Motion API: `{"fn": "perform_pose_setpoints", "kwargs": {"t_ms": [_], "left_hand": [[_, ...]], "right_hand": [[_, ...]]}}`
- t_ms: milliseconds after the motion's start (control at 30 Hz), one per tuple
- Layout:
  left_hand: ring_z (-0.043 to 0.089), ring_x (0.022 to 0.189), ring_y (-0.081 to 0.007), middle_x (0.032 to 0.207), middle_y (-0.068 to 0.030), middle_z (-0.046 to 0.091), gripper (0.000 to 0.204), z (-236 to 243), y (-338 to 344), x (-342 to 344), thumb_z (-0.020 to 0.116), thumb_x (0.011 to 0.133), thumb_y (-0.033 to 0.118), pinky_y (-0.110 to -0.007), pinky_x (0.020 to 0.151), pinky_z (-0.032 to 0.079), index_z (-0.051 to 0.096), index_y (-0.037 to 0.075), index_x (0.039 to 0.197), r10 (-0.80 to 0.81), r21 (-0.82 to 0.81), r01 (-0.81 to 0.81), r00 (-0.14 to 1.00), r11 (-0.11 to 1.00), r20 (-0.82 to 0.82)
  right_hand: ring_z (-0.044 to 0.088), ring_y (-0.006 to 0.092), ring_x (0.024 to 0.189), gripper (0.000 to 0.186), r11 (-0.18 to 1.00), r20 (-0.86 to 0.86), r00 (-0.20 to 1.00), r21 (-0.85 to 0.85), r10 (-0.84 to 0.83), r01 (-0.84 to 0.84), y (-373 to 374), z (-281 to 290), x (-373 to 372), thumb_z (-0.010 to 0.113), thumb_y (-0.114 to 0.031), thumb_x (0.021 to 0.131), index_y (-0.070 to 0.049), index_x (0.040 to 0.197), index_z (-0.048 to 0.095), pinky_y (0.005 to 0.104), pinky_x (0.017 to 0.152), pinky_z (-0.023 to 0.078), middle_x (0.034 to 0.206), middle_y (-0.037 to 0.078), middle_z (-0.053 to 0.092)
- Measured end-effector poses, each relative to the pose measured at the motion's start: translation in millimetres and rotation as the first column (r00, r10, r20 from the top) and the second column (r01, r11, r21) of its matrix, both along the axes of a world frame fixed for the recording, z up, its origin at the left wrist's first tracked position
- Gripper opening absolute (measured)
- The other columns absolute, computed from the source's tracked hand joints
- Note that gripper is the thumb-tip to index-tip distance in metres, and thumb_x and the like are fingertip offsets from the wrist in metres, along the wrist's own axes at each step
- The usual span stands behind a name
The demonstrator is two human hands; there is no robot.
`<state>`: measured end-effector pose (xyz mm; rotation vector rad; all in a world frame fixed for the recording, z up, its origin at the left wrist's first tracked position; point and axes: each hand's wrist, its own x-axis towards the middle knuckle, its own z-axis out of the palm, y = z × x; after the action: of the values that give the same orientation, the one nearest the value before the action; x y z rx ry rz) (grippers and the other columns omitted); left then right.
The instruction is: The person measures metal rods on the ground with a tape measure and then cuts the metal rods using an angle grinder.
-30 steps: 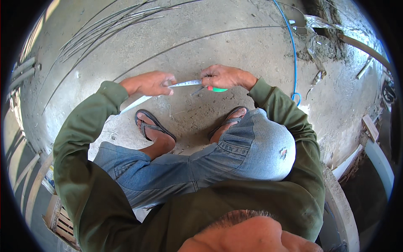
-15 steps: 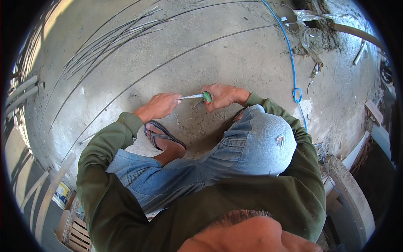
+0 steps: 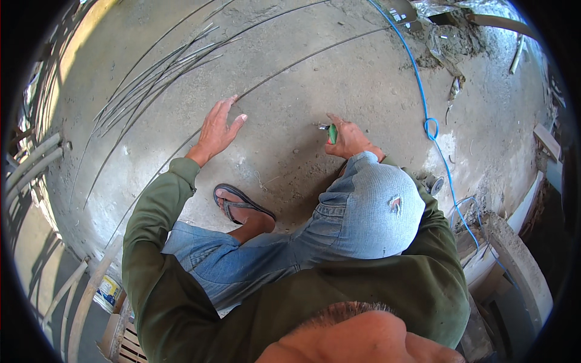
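Note:
My left hand (image 3: 215, 134) is raised with fingers spread and nothing held, its fingertips at or just above a long thin metal rod (image 3: 302, 59). My right hand (image 3: 349, 140), beside my bent denim-covered knee (image 3: 381, 206), grips a green and red tape measure (image 3: 333, 134), with a small metal end showing and the blade drawn in. My sandalled foot (image 3: 242, 209) is below, between my hands; the other foot is mostly hidden behind the knee.
Thin rods (image 3: 157, 81) lie on the concrete floor (image 3: 290, 103). A blue cord (image 3: 416, 75) runs down the right. Rubble and crumpled plastic (image 3: 448, 54) are at upper right, pipes (image 3: 33, 163) at left, a concrete edge (image 3: 514, 260) at lower right.
The tape blade that stretched between my hands has gone into its case. My left hand has let it go, opened and moved forward to the rod; my right hand has shifted rightward.

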<state>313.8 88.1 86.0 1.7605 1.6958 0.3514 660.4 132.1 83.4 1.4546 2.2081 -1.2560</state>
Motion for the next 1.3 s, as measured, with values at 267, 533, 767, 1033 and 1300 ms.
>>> {"fn": "perform_pose_setpoints", "kwargs": {"t_ms": [267,533,767,1033,1300], "left_hand": [[0.051,0.113,-0.0371,0.121,-0.0202,0.052,0.046,-48.5,12.0,2.3,0.061,0.088,0.026,-0.042,0.095,0.042,0.050,0.001,0.125,-0.093,0.019,0.096,0.991,0.995,-0.095],[0.050,0.114,-0.0356,0.122,-0.0184,0.051,0.047,-71.4,45.6,36.6,0.060,0.087,0.027,-0.045,0.096,0.039,0.050,0.003,0.126,-0.078,0.033,0.086,0.978,0.996,-0.195],[0.049,0.117,-0.0325,0.125,-0.0163,0.051,0.043,-71.5,53.2,43.2,0.058,0.089,0.026,-0.044,0.097,0.038,0.051,0.004,0.126,-0.178,0.032,0.188,0.963,0.982,-0.200],[0.049,0.116,-0.0350,0.123,-0.0206,0.051,0.047,-79.9,63.8,29.2,0.057,0.090,0.026,-0.041,0.100,0.039,0.049,-0.001,0.128,-0.159,0.084,0.182,0.961,0.980,-0.228],[0.053,0.108,-0.0339,0.118,-0.0160,0.053,0.040,-54.6,62.1,42.2,0.058,0.088,0.025,-0.043,0.093,0.041,0.053,0.004,0.122,-0.164,0.105,0.184,0.971,0.977,-0.175]], "right_hand": [[0.061,0.0403,0.101,0.078,0.827,-0.011,0.829,0.068,-0.558,0.558,-41.0,11.9,83.4,0.077,-0.026,0.069,-0.001,0.133,0.041,0.0440,0.089,0.048,0.107,0.028,0.060],[0.053,0.0367,0.111,0.074,0.709,0.178,0.711,0.406,-0.681,0.577,-189.6,-57.3,186.4,0.071,-0.031,0.079,0.003,0.135,0.038,0.0444,0.095,0.042,0.120,0.024,0.052],[0.039,0.0428,0.121,0.088,0.677,0.278,0.638,0.490,-0.718,0.548,-234.4,-52.7,188.0,0.070,-0.044,0.077,-0.001,0.141,0.028,0.0475,0.103,0.032,0.132,0.028,0.039],[0.035,0.0437,0.125,0.099,0.249,0.178,0.175,0.724,-0.968,0.643,-244.1,-52.3,279.6,0.076,-0.046,0.069,0.004,0.138,0.027,0.0493,0.104,0.029,0.133,0.031,0.036],[0.060,0.0304,0.084,0.062,0.257,0.176,0.202,0.402,-0.964,0.879,-238.6,-46.1,321.5,0.081,-0.029,0.061,0.003,0.106,0.055,0.0383,0.079,0.047,0.095,0.019,0.062]]}}
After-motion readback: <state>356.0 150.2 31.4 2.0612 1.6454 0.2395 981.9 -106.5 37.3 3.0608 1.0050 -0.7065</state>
